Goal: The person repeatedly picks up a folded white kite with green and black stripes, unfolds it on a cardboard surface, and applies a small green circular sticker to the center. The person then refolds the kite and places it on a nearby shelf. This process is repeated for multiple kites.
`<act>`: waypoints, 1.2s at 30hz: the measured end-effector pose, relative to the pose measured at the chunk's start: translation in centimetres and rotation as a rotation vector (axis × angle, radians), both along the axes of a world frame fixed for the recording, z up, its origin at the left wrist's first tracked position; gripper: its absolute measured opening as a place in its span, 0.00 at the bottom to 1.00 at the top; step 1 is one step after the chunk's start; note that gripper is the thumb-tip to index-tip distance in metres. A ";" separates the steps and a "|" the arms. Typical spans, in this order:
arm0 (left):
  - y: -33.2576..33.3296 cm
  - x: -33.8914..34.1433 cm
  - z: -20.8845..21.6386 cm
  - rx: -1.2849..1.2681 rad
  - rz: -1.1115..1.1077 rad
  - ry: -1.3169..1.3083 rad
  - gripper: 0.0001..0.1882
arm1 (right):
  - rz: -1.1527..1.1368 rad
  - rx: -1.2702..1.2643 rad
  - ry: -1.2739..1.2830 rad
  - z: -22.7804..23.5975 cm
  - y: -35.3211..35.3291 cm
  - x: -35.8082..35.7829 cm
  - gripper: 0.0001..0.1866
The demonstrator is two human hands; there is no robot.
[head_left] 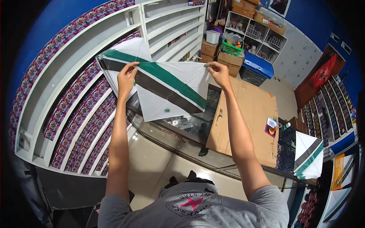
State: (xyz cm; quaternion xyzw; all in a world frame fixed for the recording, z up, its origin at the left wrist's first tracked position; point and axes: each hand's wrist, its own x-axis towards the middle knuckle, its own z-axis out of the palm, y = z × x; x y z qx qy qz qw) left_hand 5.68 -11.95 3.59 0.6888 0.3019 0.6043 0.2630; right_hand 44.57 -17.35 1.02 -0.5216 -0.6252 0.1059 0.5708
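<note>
A paper-like diamond kite (152, 100), white with a green and a black diagonal stripe and a small green emblem, is stretched between my hands. My left hand (127, 78) pinches its upper left corner between thumb and fingers. At the upper right corner, my right hand (220, 75) pinches the edge the same way. Behind my left hand lies a stack of similar kites (131, 48), partly covered by the held one. Another stack of striped kites (308, 155) rests at the right end of the counter.
Under the kite is a glass display counter (182, 146), with a cardboard sheet (247, 110) on it. A small pink tray (270, 131) with an orange pot stands near the sheet's right edge. White curved shelves (81, 49) line the left; a blue-lidded bin (258, 64) stands beyond.
</note>
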 end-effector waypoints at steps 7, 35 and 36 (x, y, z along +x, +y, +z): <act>0.7 -1.2 0.1 0.058 0.105 0.046 0.10 | -0.012 0.043 -0.037 1.4 2.0 -1.7 0.10; 9.5 -14.6 2.5 0.111 0.113 0.237 0.08 | -0.083 0.009 -0.162 1.8 19.5 -15.0 0.09; 9.7 -14.7 2.7 0.113 0.112 0.243 0.08 | -0.077 0.001 -0.149 1.8 20.1 -15.3 0.09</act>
